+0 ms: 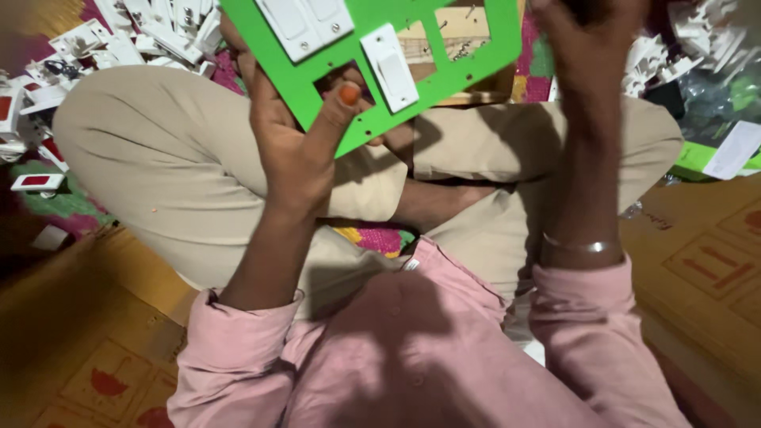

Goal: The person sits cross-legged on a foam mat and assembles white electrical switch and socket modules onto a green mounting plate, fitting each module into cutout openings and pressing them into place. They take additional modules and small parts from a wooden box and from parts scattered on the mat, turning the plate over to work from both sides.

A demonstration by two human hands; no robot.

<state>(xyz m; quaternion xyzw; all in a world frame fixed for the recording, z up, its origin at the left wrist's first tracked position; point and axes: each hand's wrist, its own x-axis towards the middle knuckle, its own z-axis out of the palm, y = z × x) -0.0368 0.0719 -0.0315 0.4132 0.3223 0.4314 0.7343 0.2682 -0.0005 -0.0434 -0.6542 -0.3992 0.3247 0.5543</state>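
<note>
The person sits cross-legged, beige trousers (158,158) making a lap beneath the work, with loose white switch parts (151,32) heaped far left within reach. The green switch plate (476,36) is raised and tilted toward the face, seemingly to inspect its mounted white switches (388,67). The left hand (297,150) pinches its near edge, thumb on the front; the right hand (587,47) is raised at the plate's right, its grip impossible to tell.

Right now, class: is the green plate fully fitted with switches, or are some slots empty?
Partly fitted. The green plate carries white switches, but other cut-outs are open.
</note>
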